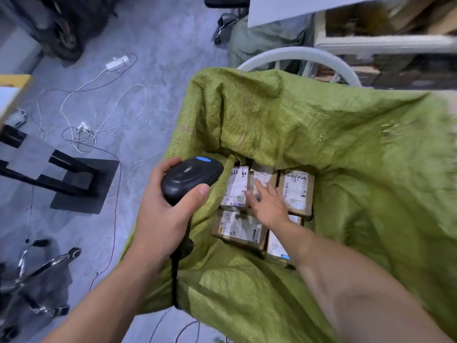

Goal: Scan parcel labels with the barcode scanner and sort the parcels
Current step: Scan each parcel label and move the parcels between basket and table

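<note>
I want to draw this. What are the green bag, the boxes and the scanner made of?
The green bag looks like woven plastic, matte and crinkly, with a fine weave. The boxes look like brown cardboard with white paper labels. The scanner seems hard black plastic, slightly shiny.

Grey floor (pixel 153 40), tangled cables (pixel 99 115)

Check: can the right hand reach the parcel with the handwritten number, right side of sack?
Likely yes. The right hand is inside the open green sack, fingers on the middle parcel beside it. The numbered parcel lies uncovered, nothing between.
</note>
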A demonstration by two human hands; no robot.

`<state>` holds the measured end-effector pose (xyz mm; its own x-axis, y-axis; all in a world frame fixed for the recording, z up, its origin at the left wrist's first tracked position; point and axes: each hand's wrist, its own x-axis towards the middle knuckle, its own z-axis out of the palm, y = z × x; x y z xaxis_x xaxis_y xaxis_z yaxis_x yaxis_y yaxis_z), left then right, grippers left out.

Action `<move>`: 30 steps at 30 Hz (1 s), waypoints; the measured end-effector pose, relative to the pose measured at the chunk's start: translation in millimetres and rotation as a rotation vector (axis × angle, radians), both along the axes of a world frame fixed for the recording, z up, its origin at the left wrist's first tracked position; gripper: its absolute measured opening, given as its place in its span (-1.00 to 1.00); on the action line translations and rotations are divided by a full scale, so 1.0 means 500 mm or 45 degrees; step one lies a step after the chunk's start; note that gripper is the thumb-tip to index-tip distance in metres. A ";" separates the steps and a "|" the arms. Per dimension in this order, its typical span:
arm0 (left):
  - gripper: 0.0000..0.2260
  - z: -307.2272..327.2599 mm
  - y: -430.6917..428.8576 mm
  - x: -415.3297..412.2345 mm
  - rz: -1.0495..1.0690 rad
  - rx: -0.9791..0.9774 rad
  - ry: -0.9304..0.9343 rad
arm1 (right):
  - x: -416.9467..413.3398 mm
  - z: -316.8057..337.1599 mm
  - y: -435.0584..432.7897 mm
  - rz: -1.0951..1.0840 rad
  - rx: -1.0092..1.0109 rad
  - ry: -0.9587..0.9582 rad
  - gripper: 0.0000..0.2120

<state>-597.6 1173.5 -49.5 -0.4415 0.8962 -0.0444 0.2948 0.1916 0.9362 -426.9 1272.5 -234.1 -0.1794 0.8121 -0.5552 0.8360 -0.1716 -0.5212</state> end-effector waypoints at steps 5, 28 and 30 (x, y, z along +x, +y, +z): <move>-0.51 0.039 -0.050 0.011 -0.134 0.150 0.031 | 0.060 0.120 -0.061 -0.003 0.239 -0.163 -0.41; -0.37 0.239 -0.553 0.393 -1.233 0.597 -0.282 | 0.508 0.522 -1.010 -0.874 0.635 -1.034 -0.41; -0.36 0.244 -0.619 0.468 -1.373 0.594 -0.315 | 0.547 0.527 -1.128 -1.017 0.579 -1.073 -0.40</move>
